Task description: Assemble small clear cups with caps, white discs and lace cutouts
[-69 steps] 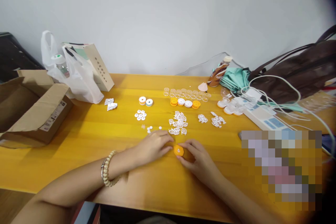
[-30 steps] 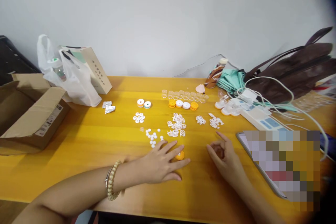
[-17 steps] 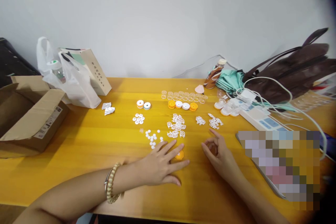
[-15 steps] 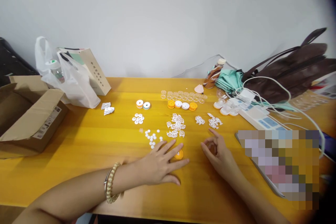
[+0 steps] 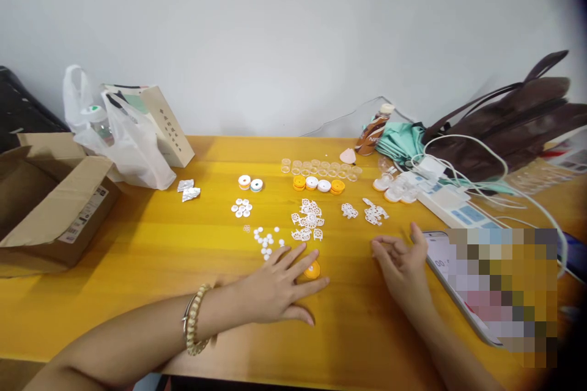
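My left hand (image 5: 288,287) lies palm down on the table, fingers spread and empty. Beside its fingertips is an orange round part (image 5: 312,269), partly covered by the fingers. Small white discs (image 5: 265,240) lie scattered just beyond that hand. My right hand (image 5: 403,263) is raised at the left edge of a phone (image 5: 438,250); one finger stretches out, the others bend loosely, and nothing shows in them. White cut-out plastic pieces (image 5: 310,217) lie in a loose pile past the orange part. Two smaller groups of white pieces (image 5: 349,210) sit to its right.
Clear plastic rings (image 5: 323,168) stand in a row at the back, with orange and white spools (image 5: 324,185) before them. A cardboard box (image 5: 55,208) and plastic bag (image 5: 137,146) occupy the left. A power strip (image 5: 458,211), cables, bottle (image 5: 373,131) and dark bag (image 5: 509,119) crowd the right.
My right hand has shifted right, closer to the phone, and turned, with one finger now pointing up beside the phone's edge. My left hand stays where it was.
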